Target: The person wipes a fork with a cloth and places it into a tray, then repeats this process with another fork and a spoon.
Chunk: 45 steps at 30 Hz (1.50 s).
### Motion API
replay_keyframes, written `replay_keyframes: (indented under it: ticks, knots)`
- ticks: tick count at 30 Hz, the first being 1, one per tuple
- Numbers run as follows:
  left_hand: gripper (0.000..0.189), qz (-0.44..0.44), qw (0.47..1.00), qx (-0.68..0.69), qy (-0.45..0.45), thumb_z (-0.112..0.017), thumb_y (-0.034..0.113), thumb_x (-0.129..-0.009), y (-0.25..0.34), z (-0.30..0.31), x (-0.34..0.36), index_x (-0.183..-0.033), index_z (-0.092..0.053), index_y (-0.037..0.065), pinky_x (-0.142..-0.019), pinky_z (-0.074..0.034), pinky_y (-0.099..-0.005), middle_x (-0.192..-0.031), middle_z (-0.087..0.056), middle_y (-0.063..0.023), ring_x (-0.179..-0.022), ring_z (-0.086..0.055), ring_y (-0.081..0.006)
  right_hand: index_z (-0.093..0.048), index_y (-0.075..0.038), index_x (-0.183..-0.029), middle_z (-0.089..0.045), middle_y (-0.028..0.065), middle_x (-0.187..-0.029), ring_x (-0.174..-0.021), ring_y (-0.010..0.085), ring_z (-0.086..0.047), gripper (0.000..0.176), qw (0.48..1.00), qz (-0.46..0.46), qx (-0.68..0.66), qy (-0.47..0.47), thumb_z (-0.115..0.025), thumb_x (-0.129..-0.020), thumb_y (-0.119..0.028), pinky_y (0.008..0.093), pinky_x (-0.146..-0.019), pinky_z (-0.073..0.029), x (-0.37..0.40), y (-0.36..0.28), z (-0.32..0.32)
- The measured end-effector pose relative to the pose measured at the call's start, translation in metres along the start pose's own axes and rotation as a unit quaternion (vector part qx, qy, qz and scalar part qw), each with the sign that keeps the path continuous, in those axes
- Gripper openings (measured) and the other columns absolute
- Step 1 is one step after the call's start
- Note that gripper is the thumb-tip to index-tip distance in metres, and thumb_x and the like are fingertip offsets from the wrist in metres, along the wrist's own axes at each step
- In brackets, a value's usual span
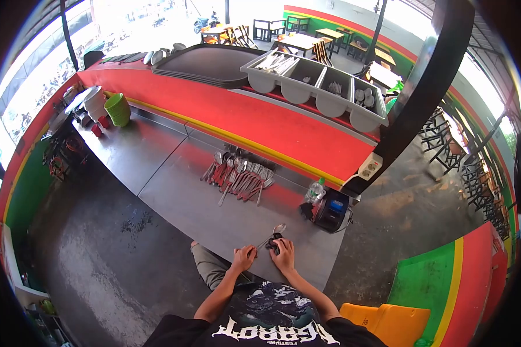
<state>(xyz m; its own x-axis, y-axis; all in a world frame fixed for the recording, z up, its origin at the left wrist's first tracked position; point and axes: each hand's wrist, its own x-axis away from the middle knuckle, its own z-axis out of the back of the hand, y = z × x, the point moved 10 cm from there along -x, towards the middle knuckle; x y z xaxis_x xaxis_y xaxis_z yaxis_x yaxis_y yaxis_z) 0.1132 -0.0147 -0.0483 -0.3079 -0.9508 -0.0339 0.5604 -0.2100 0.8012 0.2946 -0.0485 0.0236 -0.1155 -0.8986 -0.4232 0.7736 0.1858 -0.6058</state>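
Observation:
A metal spoon [279, 228] lies slanted between my hands, its bowl pointing away from me and its handle running down toward my left hand. My left hand [245, 258] has its fingers closed around the handle's lower end. Bunched dark cloth [274, 245] is pressed against the spoon by my right hand [283, 255], whose fingers are closed on it. Farther off on the steel counter [214, 220], a pile of spoons and forks [237, 175] lies spread beside the red wall.
A clear bottle [315, 190] and a black device [331, 210] stand at the counter's right. Green bowls [118, 110] and red cups are at the far left. A divided cutlery tray [318, 82] and dark trays [208, 62] rest on the ledge. An orange chair [388, 321] is behind right.

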Motion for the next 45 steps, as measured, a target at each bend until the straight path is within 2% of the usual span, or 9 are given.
replay_keyframes:
  ticks: [9, 15, 18, 21, 24, 33, 39, 45]
  knots:
    - [0.016, -0.025, 0.998, 0.057, -0.022, -0.053, 0.023, -0.095, 0.0, 0.003, -0.003, -0.09, -0.064, 0.012, -0.085, -0.041, -0.0422, -0.08, -0.069, -0.0044, -0.084, -0.066, -0.0272, -0.064, -0.008, -0.108, -0.059, 0.0118, -0.113, -0.112, 0.0343, -0.053, 0.037, 0.999, 0.024, 0.0, -0.036, -0.074, -0.073, -0.013, 0.0442, -0.098, -0.044, -0.008, -0.018, -0.021]
    - [0.01, -0.064, 0.994, -0.077, 0.049, -0.06, 0.023, -0.09, 0.013, 0.013, 0.005, -0.093, -0.063, 0.013, -0.077, -0.041, -0.0445, -0.081, -0.065, -0.0054, -0.083, -0.064, -0.0281, -0.063, -0.009, -0.112, -0.056, 0.0132, -0.119, -0.12, 0.0367, -0.05, 0.04, 0.995, 0.057, -0.005, -0.082, -0.075, -0.075, -0.017, 0.0462, -0.103, -0.041, 0.002, -0.034, -0.039]
    - [0.011, -0.055, 0.99, -0.112, 0.068, -0.063, 0.023, -0.088, 0.017, 0.017, 0.008, -0.093, -0.063, 0.012, -0.075, -0.042, -0.0452, -0.081, -0.064, -0.0074, -0.084, -0.063, -0.029, -0.061, -0.008, -0.117, -0.053, 0.015, -0.124, -0.126, 0.0385, -0.046, 0.044, 0.992, 0.076, 0.003, -0.105, -0.075, -0.077, -0.021, 0.0484, -0.106, -0.039, 0.008, -0.044, -0.051]
    - [0.015, -0.088, 0.983, -0.112, 0.116, -0.064, 0.025, -0.087, 0.02, 0.028, 0.008, -0.092, -0.061, 0.01, -0.074, -0.043, -0.0441, -0.083, -0.064, -0.0083, -0.085, -0.062, -0.0286, -0.06, -0.008, -0.119, -0.052, 0.0146, -0.125, -0.126, 0.0386, -0.045, 0.046, 0.99, 0.091, 0.017, -0.11, -0.075, -0.078, -0.022, 0.0502, -0.106, -0.038, 0.01, -0.05, -0.058]
    - [0.016, -0.072, 0.983, -0.109, 0.133, -0.065, 0.025, -0.087, 0.014, 0.027, 0.012, -0.092, -0.061, 0.01, -0.076, -0.045, -0.0434, -0.082, -0.063, -0.0092, -0.086, -0.063, -0.0289, -0.06, -0.008, -0.12, -0.052, 0.0149, -0.126, -0.128, 0.0382, -0.044, 0.048, 0.987, 0.089, 0.024, -0.131, -0.075, -0.078, -0.024, 0.0494, -0.108, -0.037, 0.012, -0.049, -0.065]
    - [0.017, -0.066, 0.979, -0.133, 0.141, -0.062, 0.027, -0.09, 0.019, 0.032, 0.01, -0.092, -0.059, 0.01, -0.075, -0.045, -0.0422, -0.081, -0.063, -0.0076, -0.084, -0.062, -0.0277, -0.057, -0.008, -0.123, -0.048, 0.0178, -0.128, -0.128, 0.0425, -0.04, 0.049, 0.985, 0.09, 0.04, -0.14, -0.071, -0.077, -0.02, 0.0551, -0.109, -0.033, 0.01, -0.057, -0.068]
    - [0.014, -0.057, 0.979, -0.128, 0.146, -0.061, 0.025, -0.09, 0.015, 0.03, 0.009, -0.091, -0.059, 0.011, -0.074, -0.045, -0.0431, -0.08, -0.063, -0.0078, -0.083, -0.062, -0.0284, -0.057, -0.009, -0.123, -0.048, 0.0172, -0.128, -0.129, 0.0414, -0.039, 0.051, 0.984, 0.085, 0.049, -0.151, -0.073, -0.076, -0.024, 0.0545, -0.111, -0.031, 0.007, -0.057, -0.067]
    - [0.015, -0.044, 0.981, -0.089, 0.167, -0.061, 0.024, -0.09, 0.018, 0.037, 0.006, -0.086, -0.063, 0.009, -0.07, -0.045, -0.045, -0.074, -0.062, -0.0097, -0.077, -0.062, -0.0307, -0.053, -0.014, -0.135, -0.046, 0.0129, -0.141, -0.134, 0.0371, -0.039, 0.066, 0.974, 0.05, -0.003, -0.223, -0.075, -0.074, -0.026, 0.051, -0.113, -0.033, 0.018, -0.042, -0.049]
